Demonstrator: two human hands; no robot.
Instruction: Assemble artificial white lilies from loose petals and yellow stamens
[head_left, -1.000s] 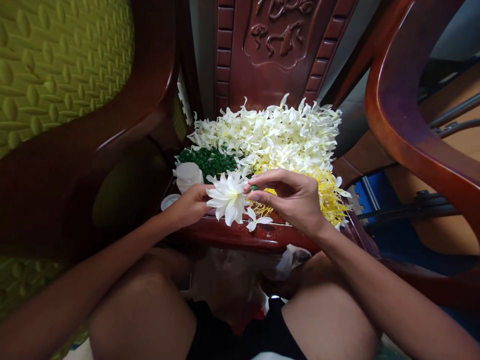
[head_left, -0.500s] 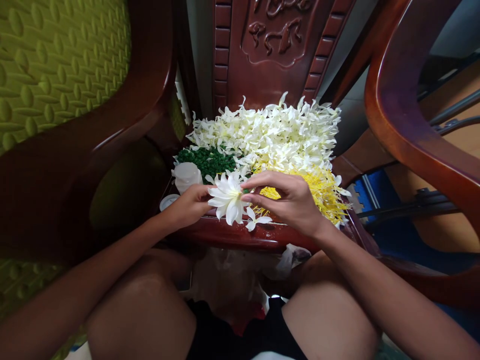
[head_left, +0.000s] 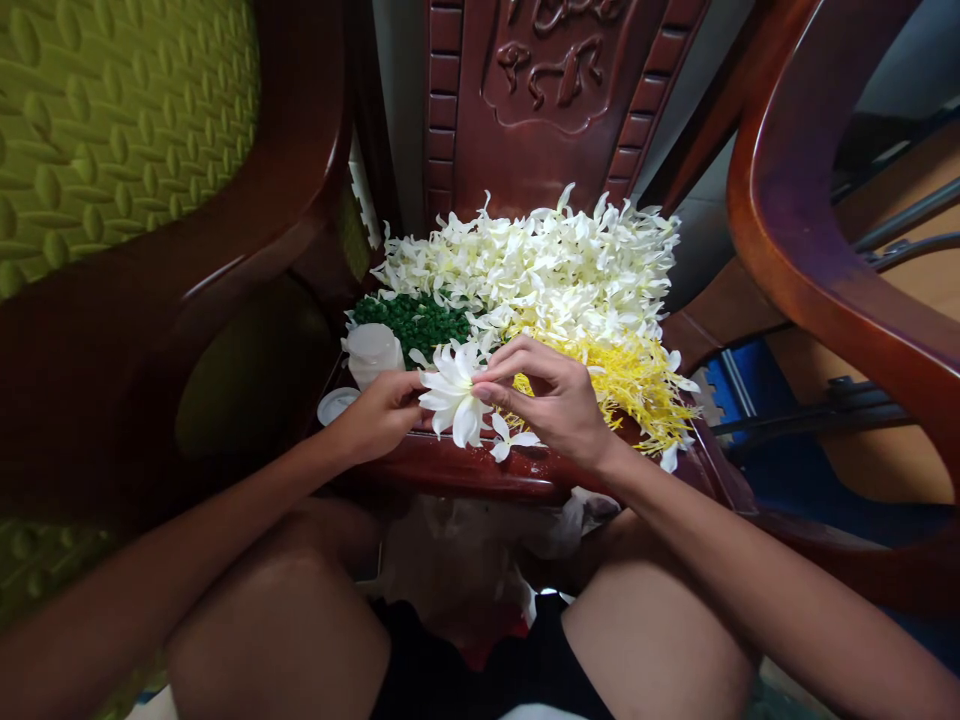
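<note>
My left hand (head_left: 384, 415) is closed on the back of a many-petalled white flower (head_left: 454, 400). The thumb and forefinger of my right hand (head_left: 551, 395) pinch together at the flower's centre; anything between the fingertips is too small to make out. Just below, a single small white blossom (head_left: 510, 438) lies near the seat's front edge. Behind my hands are a heap of white blossoms (head_left: 547, 260), a patch of small green pieces (head_left: 412, 325) and a pile of yellow strands (head_left: 637, 390).
A white cup (head_left: 373, 352) and a round white lid (head_left: 337, 403) stand left of my left hand. The wooden chair seat (head_left: 480, 470) has a carved backrest (head_left: 555, 90). Curved armrests rise on both sides. A clear plastic bag (head_left: 581, 515) hangs below the seat edge.
My right hand has moved slightly left, its fingertips now at the flower's centre. The small green piece that showed at those fingertips is no longer visible.
</note>
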